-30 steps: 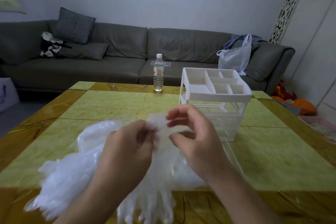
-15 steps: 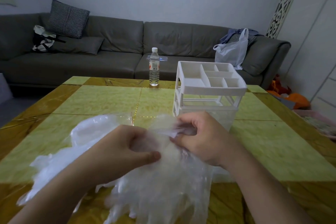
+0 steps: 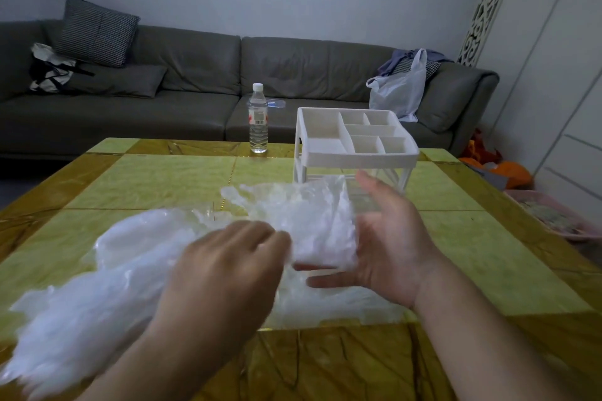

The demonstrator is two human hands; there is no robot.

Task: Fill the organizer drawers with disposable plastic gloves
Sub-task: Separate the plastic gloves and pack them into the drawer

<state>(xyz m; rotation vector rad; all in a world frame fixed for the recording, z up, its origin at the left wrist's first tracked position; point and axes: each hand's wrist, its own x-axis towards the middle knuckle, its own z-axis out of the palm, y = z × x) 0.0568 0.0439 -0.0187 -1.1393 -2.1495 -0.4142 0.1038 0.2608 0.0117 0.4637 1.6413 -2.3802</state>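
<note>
A crumpled wad of clear plastic gloves [image 3: 312,218] is between my hands, just above the yellow table [image 3: 169,179]. My left hand [image 3: 228,267] is seen from the back, its fingers curled into the wad's left side. My right hand [image 3: 391,238] is flat with straight fingers, palm against the wad's right side, thumb stretched underneath. A larger heap of loose gloves [image 3: 84,296] spreads over the table to the left. The white organizer [image 3: 358,156] stands just behind the wad; its divided top tray holds nothing, and the gloves partly hide its clear drawers.
A water bottle [image 3: 259,120] stands at the table's far edge, left of the organizer. A grey sofa [image 3: 195,81] with cushions and a white plastic bag [image 3: 400,91] runs behind. A pink basket [image 3: 550,218] sits on the floor to the right.
My right hand has gone from pinching the gloves to a flat palm and moved right. The wad has spread out between my hands, closer to the organizer.
</note>
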